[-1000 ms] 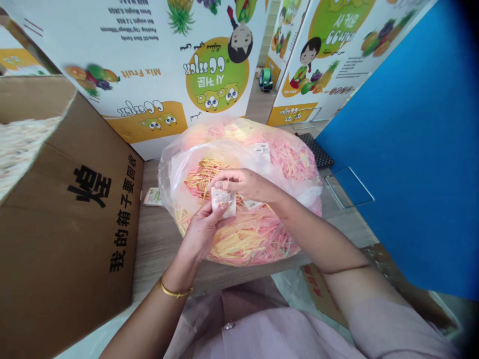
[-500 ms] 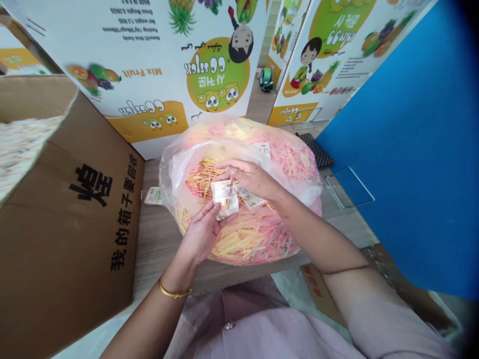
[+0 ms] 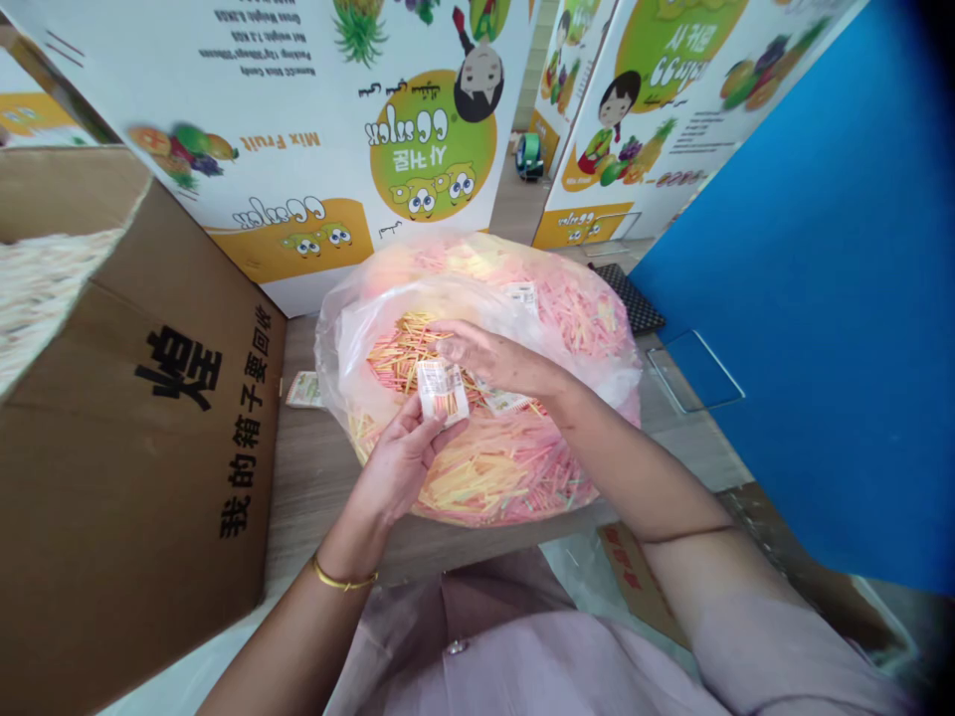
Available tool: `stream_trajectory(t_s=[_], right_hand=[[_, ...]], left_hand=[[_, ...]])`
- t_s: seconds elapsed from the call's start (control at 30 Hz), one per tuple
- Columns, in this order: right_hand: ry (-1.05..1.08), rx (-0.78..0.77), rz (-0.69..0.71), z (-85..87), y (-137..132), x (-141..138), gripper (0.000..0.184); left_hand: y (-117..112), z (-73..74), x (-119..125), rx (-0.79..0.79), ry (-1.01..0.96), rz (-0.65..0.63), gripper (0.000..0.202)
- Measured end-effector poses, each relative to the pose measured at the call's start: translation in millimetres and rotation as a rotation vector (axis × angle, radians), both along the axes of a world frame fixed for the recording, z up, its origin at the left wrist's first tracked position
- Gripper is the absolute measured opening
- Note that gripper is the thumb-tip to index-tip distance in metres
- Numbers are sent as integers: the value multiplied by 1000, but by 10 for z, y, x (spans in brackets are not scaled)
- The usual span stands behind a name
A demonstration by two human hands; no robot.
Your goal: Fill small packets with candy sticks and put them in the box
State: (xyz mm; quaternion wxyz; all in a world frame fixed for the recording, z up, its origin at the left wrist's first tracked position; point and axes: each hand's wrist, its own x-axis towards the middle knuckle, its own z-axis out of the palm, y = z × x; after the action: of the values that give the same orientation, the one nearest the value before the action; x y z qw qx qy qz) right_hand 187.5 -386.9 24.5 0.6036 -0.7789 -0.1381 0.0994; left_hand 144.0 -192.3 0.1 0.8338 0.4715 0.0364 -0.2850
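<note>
Packet (image 3: 443,391) pinched over bag (image 3: 344,343)

Head view: your left hand (image 3: 407,457) closes thumb and fingers on its lower end, long axis pointing away from you (leaning slightly left); your right hand (image 3: 496,358), loosely open, hovers beside its top.

Head camera: The only view, worn on the head, looks forward and steeply down.
Shirt (image 3: 567,656): Seen from above, it fills the bottom edge, close to the lens.
Hands: The left hand (image 3: 407,452) and right hand (image 3: 496,358) appear near mid-frame, at middle range.
Bag (image 3: 477,487): The lens peers down on it at center.
Cartons (image 3: 298,99): Farther off, they span the top, cropped.
Box (image 3: 171,438): The left edge cuts it.
Panel (image 3: 806,298): It slants along the right.
</note>
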Motion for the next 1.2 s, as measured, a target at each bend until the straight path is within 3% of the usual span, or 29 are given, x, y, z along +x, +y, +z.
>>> stream_trajectory(t_s=[0.17,0.27,0.33,0.43,0.6,0.67,0.77,0.83,0.93,1.0,1.1,1.2], right_hand=[[-16,-72,120,-27,-12,28,37],[-62,80,17,-38,-7,41,37],[-24,114,40,-52,19,29,39],[-45,-49,41,-30,100,-91,23],[-499,-252,-89,311,84,-528,16],[-582,-273,-270,508,-118,-620,18],[-529,-297,-696,687,-665,-488,24],[-449,-342,-769,658,-1060,-249,25],[-243,-503,-686,450,-1406,120,13],[-195,-611,-520,301,-1409,261,11],[-139,-713,-331,161,-1208,311,15],[-64,-775,-260,94,-1028,310,19]], left_hand=[[7,-44,22,8,63,-31,31],[11,-47,31,28,65,-27,35],[13,-42,31,37,62,-20,34],[22,-39,21,49,28,-32,35],[91,-100,8,149,-62,7,43],[122,-112,-8,206,-139,-20,43],[113,-23,-67,418,-484,-117,37],[31,116,-89,612,-915,-129,36],[-235,365,14,831,-1608,-36,52],[-461,490,193,985,-1865,24,64],[-731,533,509,1209,-1984,-36,56],[-825,425,702,1476,-1928,-293,42]])
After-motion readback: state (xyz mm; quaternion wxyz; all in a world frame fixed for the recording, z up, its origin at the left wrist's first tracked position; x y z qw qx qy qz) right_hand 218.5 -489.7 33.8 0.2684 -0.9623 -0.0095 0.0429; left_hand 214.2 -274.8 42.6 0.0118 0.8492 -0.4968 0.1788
